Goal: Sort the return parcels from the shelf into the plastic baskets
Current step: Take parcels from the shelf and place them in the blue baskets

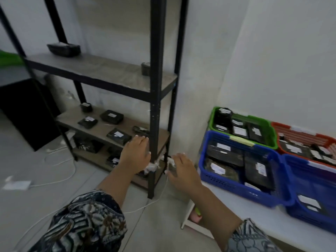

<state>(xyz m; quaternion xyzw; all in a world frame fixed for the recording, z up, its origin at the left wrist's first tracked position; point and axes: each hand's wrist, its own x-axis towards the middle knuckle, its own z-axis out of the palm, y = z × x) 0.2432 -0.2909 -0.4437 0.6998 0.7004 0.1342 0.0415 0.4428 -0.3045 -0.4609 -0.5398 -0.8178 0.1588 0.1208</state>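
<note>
Dim, flat indoor light, grey cast; soft shadows under shelf boards (101,70). Whole frame soft w/ motion blur, esp. left hand (135,155) & right hand (183,170); parcel labels (223,147) unreadable. Wide-angle bend: shelf posts (55,20) lean at upper left.

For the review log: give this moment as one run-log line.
left hand: open, empty | right hand: open, empty | parcels: several on shelf | baskets: four, holding parcels

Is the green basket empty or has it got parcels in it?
Not empty: the green basket holds several black parcels, packed side by side.
</note>
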